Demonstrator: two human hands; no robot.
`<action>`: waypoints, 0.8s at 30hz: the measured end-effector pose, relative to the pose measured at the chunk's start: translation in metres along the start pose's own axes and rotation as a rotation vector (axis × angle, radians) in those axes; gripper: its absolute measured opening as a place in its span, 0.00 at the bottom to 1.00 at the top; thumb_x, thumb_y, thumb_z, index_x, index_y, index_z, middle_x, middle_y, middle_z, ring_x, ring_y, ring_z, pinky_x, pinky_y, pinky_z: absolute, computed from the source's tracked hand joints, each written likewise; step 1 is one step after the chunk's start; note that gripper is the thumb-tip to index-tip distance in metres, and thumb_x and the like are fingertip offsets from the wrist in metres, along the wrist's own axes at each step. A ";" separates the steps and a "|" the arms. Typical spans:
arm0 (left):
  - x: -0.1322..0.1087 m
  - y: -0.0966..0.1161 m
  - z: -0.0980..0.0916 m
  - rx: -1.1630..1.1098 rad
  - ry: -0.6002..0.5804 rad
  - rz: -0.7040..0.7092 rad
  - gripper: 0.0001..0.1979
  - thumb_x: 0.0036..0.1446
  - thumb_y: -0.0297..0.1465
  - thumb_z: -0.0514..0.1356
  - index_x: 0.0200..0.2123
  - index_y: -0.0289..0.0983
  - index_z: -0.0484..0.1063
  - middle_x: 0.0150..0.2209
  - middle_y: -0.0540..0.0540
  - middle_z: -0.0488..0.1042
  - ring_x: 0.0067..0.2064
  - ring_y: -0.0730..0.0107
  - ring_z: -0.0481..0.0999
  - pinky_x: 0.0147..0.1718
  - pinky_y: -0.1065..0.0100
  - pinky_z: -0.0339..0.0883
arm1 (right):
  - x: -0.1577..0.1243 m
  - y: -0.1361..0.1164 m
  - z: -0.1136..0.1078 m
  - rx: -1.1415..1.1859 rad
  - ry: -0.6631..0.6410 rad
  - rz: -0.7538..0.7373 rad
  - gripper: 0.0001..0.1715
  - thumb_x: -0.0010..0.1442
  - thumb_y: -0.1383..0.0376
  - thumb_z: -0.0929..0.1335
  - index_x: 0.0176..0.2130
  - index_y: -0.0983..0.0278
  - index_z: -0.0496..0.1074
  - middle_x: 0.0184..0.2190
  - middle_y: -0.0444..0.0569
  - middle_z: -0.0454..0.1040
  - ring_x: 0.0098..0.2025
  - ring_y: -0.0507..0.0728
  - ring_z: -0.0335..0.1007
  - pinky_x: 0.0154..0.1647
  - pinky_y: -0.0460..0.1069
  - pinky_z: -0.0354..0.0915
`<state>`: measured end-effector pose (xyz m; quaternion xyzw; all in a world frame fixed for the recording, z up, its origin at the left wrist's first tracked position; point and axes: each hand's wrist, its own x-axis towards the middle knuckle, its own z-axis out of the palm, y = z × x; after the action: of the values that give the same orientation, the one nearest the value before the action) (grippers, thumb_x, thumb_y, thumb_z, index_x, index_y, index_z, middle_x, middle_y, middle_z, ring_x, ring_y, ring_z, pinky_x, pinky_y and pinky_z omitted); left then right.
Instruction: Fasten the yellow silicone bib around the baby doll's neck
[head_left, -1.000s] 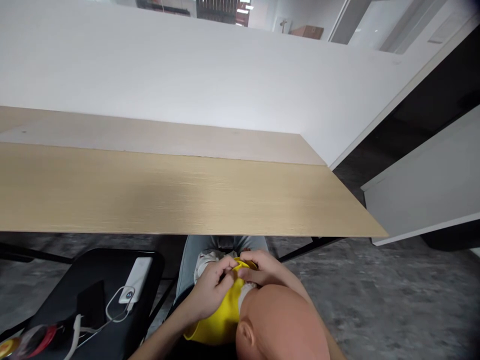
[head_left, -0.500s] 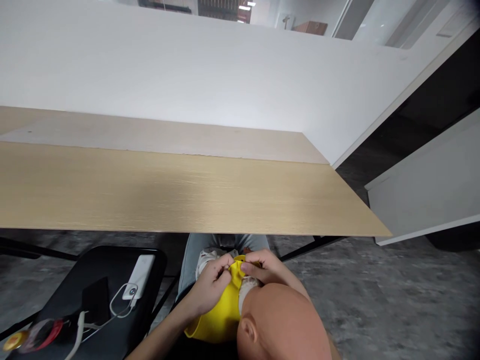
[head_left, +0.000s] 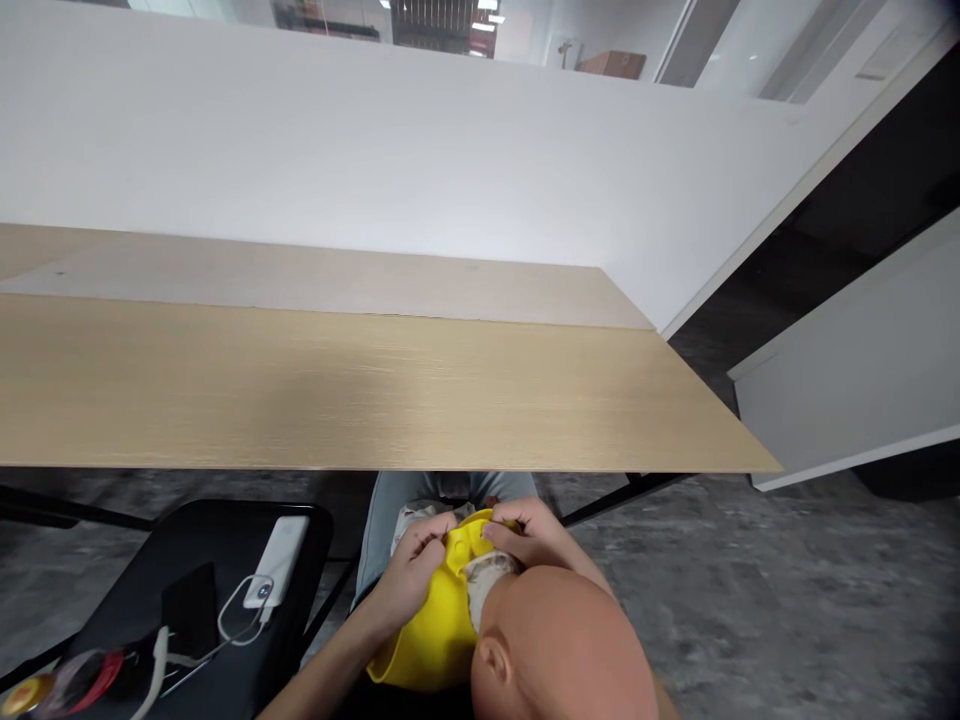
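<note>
A bald baby doll's head (head_left: pixel 562 640) fills the bottom of the view, seen from above, and rests on my lap. A yellow silicone bib (head_left: pixel 442 630) hangs down its front, with its strap ends up at the neck. My left hand (head_left: pixel 412 570) pinches the strap's left side. My right hand (head_left: pixel 525 530) holds the strap's far end just above the doll's head. Pale patterned doll clothing (head_left: pixel 487 585) shows below the strap. The fastening itself is partly hidden by my fingers.
A pale wooden desk edge (head_left: pixel 337 390) runs overhead across the view. To the left, a black seat (head_left: pixel 112 620) holds a white power bank (head_left: pixel 277 560), a looped cable and a black phone (head_left: pixel 189 608). Grey mottled floor (head_left: pixel 750 590) lies to the right.
My hands have drawn slightly apart, and the bib's strap now shows more openly between them. The doll has stayed in about the same place.
</note>
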<state>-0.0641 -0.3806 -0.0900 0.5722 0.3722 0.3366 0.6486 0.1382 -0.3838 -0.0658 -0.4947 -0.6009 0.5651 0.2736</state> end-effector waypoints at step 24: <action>-0.013 0.031 -0.043 0.139 -0.180 -0.089 0.15 0.56 0.41 0.61 0.41 0.36 0.70 0.38 0.47 0.71 0.40 0.65 0.69 0.40 0.68 0.64 | -0.001 0.013 -0.009 0.132 0.255 -0.035 0.20 0.63 0.54 0.65 0.28 0.66 0.61 0.25 0.42 0.55 0.28 0.48 0.49 0.28 0.44 0.48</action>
<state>-0.1088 -0.3671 -0.0614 0.6268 0.3600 0.2278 0.6524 0.1503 -0.3831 -0.0756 -0.5329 -0.5314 0.5309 0.3897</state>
